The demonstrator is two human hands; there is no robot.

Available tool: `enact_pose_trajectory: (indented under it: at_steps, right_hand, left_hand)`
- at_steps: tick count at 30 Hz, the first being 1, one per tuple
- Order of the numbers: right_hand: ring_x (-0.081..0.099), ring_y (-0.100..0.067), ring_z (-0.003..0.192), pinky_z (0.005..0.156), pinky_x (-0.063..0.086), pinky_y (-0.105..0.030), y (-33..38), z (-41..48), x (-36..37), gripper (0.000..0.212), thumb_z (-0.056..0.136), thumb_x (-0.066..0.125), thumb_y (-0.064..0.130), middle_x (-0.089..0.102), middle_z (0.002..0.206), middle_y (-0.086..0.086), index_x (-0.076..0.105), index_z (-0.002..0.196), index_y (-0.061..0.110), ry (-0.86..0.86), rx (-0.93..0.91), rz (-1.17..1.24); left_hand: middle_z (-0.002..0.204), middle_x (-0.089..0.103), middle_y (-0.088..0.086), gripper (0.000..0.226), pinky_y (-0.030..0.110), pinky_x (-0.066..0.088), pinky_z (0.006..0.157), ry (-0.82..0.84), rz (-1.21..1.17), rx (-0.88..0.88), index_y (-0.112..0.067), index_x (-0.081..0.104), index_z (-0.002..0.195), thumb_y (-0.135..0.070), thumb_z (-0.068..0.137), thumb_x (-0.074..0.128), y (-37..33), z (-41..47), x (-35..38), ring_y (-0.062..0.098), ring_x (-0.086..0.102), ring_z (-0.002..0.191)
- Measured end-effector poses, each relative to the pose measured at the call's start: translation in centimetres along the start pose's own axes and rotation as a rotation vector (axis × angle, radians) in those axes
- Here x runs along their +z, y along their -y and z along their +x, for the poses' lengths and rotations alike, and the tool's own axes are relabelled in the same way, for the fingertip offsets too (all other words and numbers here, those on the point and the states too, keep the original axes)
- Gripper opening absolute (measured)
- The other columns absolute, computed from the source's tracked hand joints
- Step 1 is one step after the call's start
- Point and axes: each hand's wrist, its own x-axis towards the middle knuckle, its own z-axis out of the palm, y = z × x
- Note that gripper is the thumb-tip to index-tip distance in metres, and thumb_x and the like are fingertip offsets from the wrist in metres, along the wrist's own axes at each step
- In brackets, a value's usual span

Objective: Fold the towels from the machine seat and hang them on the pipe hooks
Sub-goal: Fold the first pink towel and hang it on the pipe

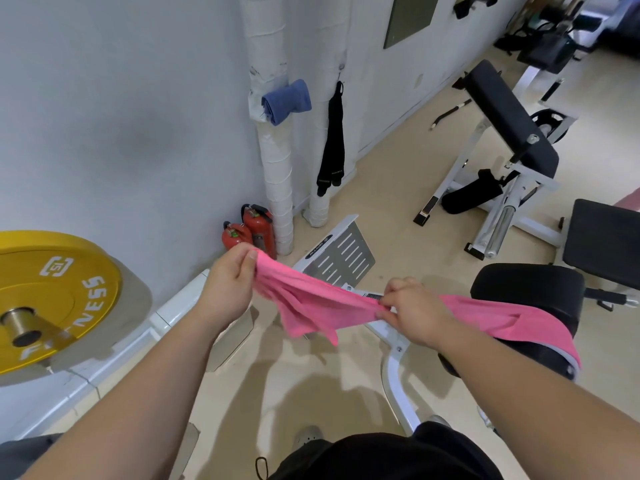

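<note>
We count two hands on one pink towel (pixel 311 303). The left hand (pixel 230 285) grips one end, with its fingers curled round the cloth and the thumb pressed onto it, held up in front of the wall. The right hand (pixel 415 313) pinches the towel further along, fingertips bunched on its upper edge. The cloth is stretched between the two hands, and a loose flap hangs below. Beyond the right hand, the rest of the towel runs on to the black machine seat (pixel 530 289) and drapes over its near side. Against the wall we see two white-wrapped pipes. One folded blue towel (pixel 285 102) hangs on the first pipe (pixel 277 174), well above the floor. One long black strip of fabric (pixel 332 140) hangs down the second pipe (pixel 336 46), just beside the first. At the foot of the first pipe stand two red fire extinguishers (pixel 258 230), touching each other. To the left, one yellow weight plate (pixel 52 289) sits on a bar sleeve. Between the hands and the pipes lies one slotted metal footplate (pixel 346 258), tilted. Farther right we make out one padded bench (pixel 509 112) on a white frame, and one more black pad (pixel 602 233) near the seat.
</note>
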Motion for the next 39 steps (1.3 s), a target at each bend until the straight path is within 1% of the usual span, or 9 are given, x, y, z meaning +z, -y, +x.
enact_pose_trajectory:
  at_steps: [6, 10, 13, 15, 20, 25, 30, 34, 39]
  right_hand:
    - [0.062, -0.02, 0.091, 0.083, 0.052, -0.04, -1.5, -0.2, -5.2, 0.038, 0.095, 0.048, 0.051, 0.069, 0.094, 0.005, 0.074, 0.091, 0.023, -0.225, -0.019, 0.163]
    - [0.068, -0.015, 0.084, 0.08, 0.055, -0.039, -1.1, -1.3, -8.2, 0.016, 0.086, 0.076, 0.035, 0.073, 0.084, 0.007, 0.075, 0.078, 0.021, -0.365, 0.063, 0.441]
    - [0.067, -0.023, 0.073, 0.074, 0.056, -0.04, -0.4, -1.9, -9.5, 0.013, 0.08, 0.084, 0.012, 0.074, 0.078, -0.008, 0.072, 0.076, 0.009, -0.42, 0.154, 0.82]
    - [0.06, -0.025, 0.069, 0.07, 0.052, -0.038, -0.2, -2.1, -9.7, 0.016, 0.079, 0.081, -0.001, 0.067, 0.076, -0.018, 0.066, 0.082, 0.005, -0.45, 0.173, 1.077]
    - [0.062, -0.022, 0.072, 0.065, 0.057, -0.035, -0.1, -2.6, -8.3, 0.04, 0.088, 0.068, -0.008, 0.062, 0.076, -0.01, 0.06, 0.121, 0.013, -0.371, 0.323, 1.495]
    - [0.06, -0.02, 0.069, 0.059, 0.052, -0.034, 0.2, -2.0, -6.1, 0.032, 0.091, 0.067, 0.001, 0.065, 0.073, 0.003, 0.063, 0.12, 0.015, -0.448, 0.562, 1.537]
    - [0.054, -0.016, 0.064, 0.065, 0.047, -0.033, 2.0, -1.5, -4.9, 0.027, 0.088, 0.067, 0.001, 0.059, 0.072, -0.002, 0.064, 0.113, 0.01, -0.651, 0.684, 1.3]
    - [0.05, -0.012, 0.06, 0.063, 0.044, -0.029, 5.6, -1.0, -4.7, 0.028, 0.083, 0.065, 0.002, 0.056, 0.068, 0.002, 0.064, 0.101, 0.024, -0.681, 0.533, 1.052]
    - [0.047, -0.004, 0.053, 0.058, 0.043, -0.021, 9.9, -1.1, -5.2, 0.028, 0.085, 0.068, 0.005, 0.053, 0.066, 0.011, 0.064, 0.101, 0.028, -0.593, 0.31, 1.155]
  left_hand:
    - [0.086, 0.062, 0.002, 0.027, 0.036, 0.043, 0.077, -0.047, -0.065, -0.158, -0.018, 0.062, 0.091, -0.018, 0.107, 0.04, 2.8, 0.4, 0.4, 0.014, 0.054, 0.08]
    - [0.092, 0.064, 0.002, 0.029, 0.026, 0.043, 0.079, -0.1, -0.268, -0.232, -0.017, 0.064, 0.095, -0.02, 0.107, 0.038, 1.2, 1.3, 1.0, 0.015, 0.054, 0.087]
    - [0.094, 0.067, 0.003, 0.031, 0.032, 0.046, 0.08, -0.117, -0.394, -0.246, -0.019, 0.066, 0.096, -0.024, 0.106, 0.037, -0.6, 2.2, 1.5, 0.016, 0.058, 0.088]
    - [0.09, 0.067, 0.001, 0.03, 0.034, 0.046, 0.076, -0.136, -0.436, -0.284, -0.022, 0.066, 0.091, -0.024, 0.104, 0.038, -1.6, 2.6, 1.7, 0.015, 0.058, 0.083]
    - [0.076, 0.059, -0.003, 0.026, 0.033, 0.039, 0.068, -0.133, -0.408, -0.302, -0.014, 0.062, 0.084, -0.02, 0.096, 0.04, -2.4, 2.3, 2.3, 0.014, 0.05, 0.073]
    - [0.077, 0.059, -0.003, 0.026, 0.033, 0.039, 0.069, -0.101, -0.431, -0.372, -0.015, 0.062, 0.08, -0.015, 0.098, 0.043, -1.6, 0.7, 3.2, 0.012, 0.049, 0.073]
    - [0.074, 0.059, 0.005, 0.023, 0.029, 0.034, 0.055, -0.081, -0.507, -0.484, -0.013, 0.063, 0.085, -0.014, 0.101, 0.047, -0.7, -0.7, 4.1, 0.018, 0.047, 0.068]
    - [0.07, 0.058, 0.003, 0.021, 0.029, 0.034, 0.054, -0.08, -0.508, -0.476, -0.009, 0.064, 0.088, -0.015, 0.101, 0.049, -1.6, -2.0, 5.1, 0.018, 0.047, 0.065]
    - [0.071, 0.064, -0.007, 0.02, 0.038, 0.049, 0.064, 0.008, -0.417, -0.315, -0.025, 0.066, 0.087, -0.031, 0.097, 0.051, -3.7, -4.3, 6.1, 0.016, 0.057, 0.067]
